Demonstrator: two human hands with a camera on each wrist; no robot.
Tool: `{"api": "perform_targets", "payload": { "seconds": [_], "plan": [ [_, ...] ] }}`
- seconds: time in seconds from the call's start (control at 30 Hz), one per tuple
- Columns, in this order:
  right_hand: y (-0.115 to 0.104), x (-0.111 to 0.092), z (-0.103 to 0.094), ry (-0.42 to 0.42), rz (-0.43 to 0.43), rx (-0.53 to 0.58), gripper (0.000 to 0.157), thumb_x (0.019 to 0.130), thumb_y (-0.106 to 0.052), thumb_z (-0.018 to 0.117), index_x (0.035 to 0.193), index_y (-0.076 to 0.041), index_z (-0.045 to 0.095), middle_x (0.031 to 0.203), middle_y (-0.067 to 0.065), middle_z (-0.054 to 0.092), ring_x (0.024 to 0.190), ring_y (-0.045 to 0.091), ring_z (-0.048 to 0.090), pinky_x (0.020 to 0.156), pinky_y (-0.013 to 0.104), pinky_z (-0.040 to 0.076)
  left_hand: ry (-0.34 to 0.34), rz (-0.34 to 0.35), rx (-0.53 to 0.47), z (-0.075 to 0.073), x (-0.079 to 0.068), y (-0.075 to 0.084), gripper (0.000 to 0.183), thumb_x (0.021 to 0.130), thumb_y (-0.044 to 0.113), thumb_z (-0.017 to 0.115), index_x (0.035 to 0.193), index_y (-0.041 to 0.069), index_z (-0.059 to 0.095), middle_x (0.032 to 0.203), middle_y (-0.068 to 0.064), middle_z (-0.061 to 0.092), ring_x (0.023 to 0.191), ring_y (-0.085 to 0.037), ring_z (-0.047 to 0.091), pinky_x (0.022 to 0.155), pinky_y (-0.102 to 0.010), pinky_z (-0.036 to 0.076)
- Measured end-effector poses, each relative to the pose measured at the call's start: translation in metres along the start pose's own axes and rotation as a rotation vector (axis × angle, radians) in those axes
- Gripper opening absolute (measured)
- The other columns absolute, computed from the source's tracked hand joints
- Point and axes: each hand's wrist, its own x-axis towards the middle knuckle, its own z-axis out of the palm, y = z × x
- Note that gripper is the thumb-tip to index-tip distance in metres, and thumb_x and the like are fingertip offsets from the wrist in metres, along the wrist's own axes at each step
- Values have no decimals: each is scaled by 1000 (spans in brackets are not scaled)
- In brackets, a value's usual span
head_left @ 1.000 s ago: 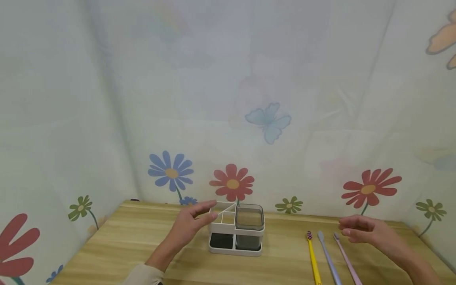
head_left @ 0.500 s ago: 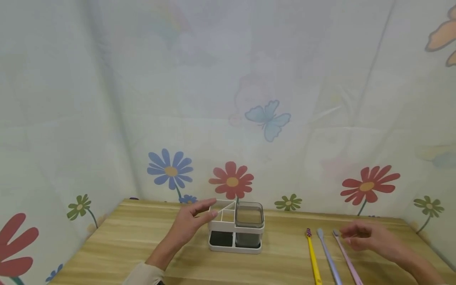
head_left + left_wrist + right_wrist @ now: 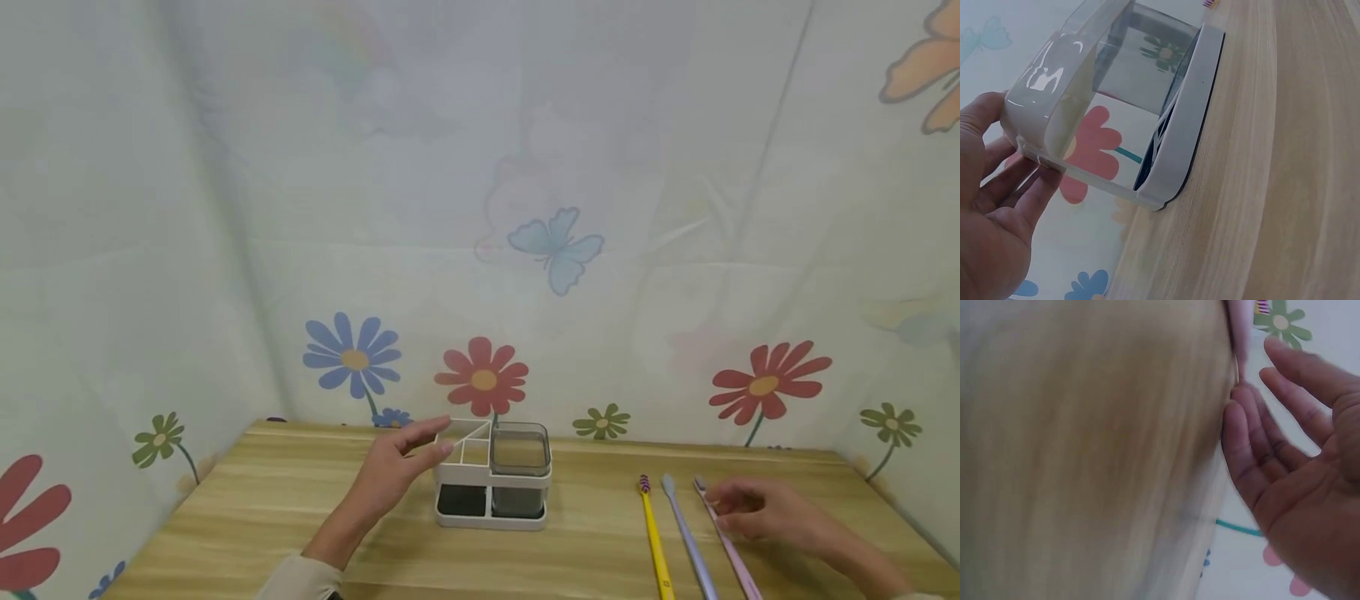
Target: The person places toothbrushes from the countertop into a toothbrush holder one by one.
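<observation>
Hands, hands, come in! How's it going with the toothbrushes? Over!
Left hand holding white plastic compartmented holder. Right hand at slim pink plastic toothbrush, no grip seen. Toothbrush lying on wood-grain table. Nothing seen in the way.

Forearms (image 3: 339, 532) angled inward from opposite sides, you hold the thumb (image 3: 430, 457) and index finger (image 3: 424, 430) of your left hand (image 3: 388, 475) parted, while your right hand (image 3: 772, 512), well apart, shows loosely bent fingers (image 3: 1244, 444) with gaps between them.

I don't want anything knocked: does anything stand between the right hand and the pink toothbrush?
Nothing visible does. The right hand is close beside the pink toothbrush; the lavender toothbrush and yellow toothbrush lie on the pink one's other side.
</observation>
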Motion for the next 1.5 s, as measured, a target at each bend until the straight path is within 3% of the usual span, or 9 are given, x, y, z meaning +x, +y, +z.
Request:
{"api": "perform_targets", "payload": {
  "seconds": [0.23, 0.43, 0.67, 0.83, 1.13, 1.37, 1.5],
  "plan": [
    [-5, 10, 4, 5, 16, -120, 28, 94, -17, 82, 118, -3, 74, 99, 2, 68, 82, 6, 55, 71, 24, 51, 8, -4, 1, -1, 2, 1, 43, 97, 23, 81, 137, 10, 73, 139, -7, 69, 130, -29, 64, 110, -50, 50],
    [-2, 11, 7, -5, -48, -88, 22, 94, -8, 80, 113, 1, 73, 95, 5, 67, 80, 3, 55, 67, 23, 51, 7, -12, -3, -1, 1, 1, 43, 97, 23, 81, 137, 10, 73, 139, -7, 69, 130, -28, 64, 108, -47, 52],
    [-7, 11, 8, -31, -4, 30, 23, 96, -2, 74, 116, 8, 70, 92, 9, 72, 71, 10, 63, 59, 28, 57, 10, -5, -1, -1, 1, 2, 43, 97, 21, 80, 137, 10, 73, 139, -7, 69, 131, -29, 63, 108, -48, 51],
    [-8, 7, 10, -30, -35, 44, 22, 98, 1, 71, 117, 10, 69, 79, 8, 68, 62, 9, 60, 54, 28, 55, 7, -10, -5, -1, 0, 0, 43, 97, 21, 80, 137, 9, 73, 139, -7, 69, 131, -30, 63, 107, -45, 52],
    [-11, 3, 13, 40, 71, 103, 27, 95, 2, 71, 118, 11, 59, 82, 8, 66, 66, 18, 61, 56, 30, 56, -4, 1, -6, 0, 0, 0, 42, 97, 21, 80, 137, 10, 73, 140, -7, 69, 132, -33, 62, 109, -50, 50],
    [-20, 4, 13, 131, 182, -35, 32, 98, -5, 72, 127, 9, 69, 94, 4, 68, 79, 18, 59, 64, 28, 56, 2, -8, -11, 0, -1, 0, 41, 97, 20, 80, 136, 10, 73, 138, -7, 70, 132, -33, 62, 109, -49, 51],
    [-31, 6, 9, 146, 189, 38, 34, 103, -5, 68, 129, 16, 64, 101, 9, 71, 83, 21, 64, 67, 32, 62, 1, -9, -12, 0, -1, 0, 41, 97, 21, 80, 136, 11, 74, 138, -7, 70, 131, -32, 62, 108, -50, 51]
  ]
}}
